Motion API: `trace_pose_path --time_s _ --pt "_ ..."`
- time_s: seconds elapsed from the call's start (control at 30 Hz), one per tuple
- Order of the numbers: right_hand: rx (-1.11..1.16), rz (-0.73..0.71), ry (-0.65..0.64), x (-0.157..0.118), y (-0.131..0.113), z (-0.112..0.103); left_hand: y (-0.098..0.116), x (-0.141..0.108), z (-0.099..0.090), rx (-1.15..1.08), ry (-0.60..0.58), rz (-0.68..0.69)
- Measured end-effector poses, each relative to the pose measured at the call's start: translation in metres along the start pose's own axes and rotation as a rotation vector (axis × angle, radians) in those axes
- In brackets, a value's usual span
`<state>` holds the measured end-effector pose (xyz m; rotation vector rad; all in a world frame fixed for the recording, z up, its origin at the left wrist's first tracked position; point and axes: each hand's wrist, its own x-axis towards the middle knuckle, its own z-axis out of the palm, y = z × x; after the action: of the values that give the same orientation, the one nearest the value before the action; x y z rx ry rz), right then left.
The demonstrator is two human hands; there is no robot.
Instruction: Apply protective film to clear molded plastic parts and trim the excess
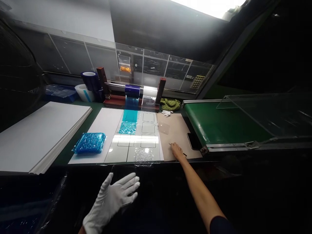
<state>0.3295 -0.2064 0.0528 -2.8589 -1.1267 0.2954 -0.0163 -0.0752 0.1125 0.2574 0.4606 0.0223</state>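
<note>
1. We are holding our gloved left hand (pixel 109 201) open, its fingers (pixel 129 179) spread and gripping nothing, nearest the crumpled clear film (pixel 143 156).
2. We are pinching a thin pointed tool (pixel 170 144) in the fingers of our bare right hand (pixel 177 151), resting them on a tan board (pixel 174 130).
3. We are seeing a black phone (pixel 193 141) just right of those fingers, and a clear plastic square (pixel 163 127) beyond them.

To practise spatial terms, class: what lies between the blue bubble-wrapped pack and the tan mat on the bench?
Between the blue bubble-wrapped pack and the tan mat, the head view shows a white sheet and a glossy outlined panel.
</note>
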Motion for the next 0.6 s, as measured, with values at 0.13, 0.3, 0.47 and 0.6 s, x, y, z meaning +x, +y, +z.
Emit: trace_pose_path --time_s 0.13,0.3,0.47,0.6 --pt "0.03 -0.133 0.062 -0.002 -0.018 -0.015 -0.005 0.029 0.016 -0.307 -0.024 -0.086" --pt "0.301 -0.674 0.099 -0.058 -0.079 -0.049 -0.002 0.066 0.022 -0.356 -0.087 -0.107" --pt "0.322 -0.824 -0.004 -0.076 -0.112 -0.05 -0.001 0.098 0.026 -0.365 -0.241 -0.14" --pt "0.33 -0.791 0.002 -0.061 -0.108 -0.036 0.001 0.116 0.03 -0.361 -0.242 -0.113"
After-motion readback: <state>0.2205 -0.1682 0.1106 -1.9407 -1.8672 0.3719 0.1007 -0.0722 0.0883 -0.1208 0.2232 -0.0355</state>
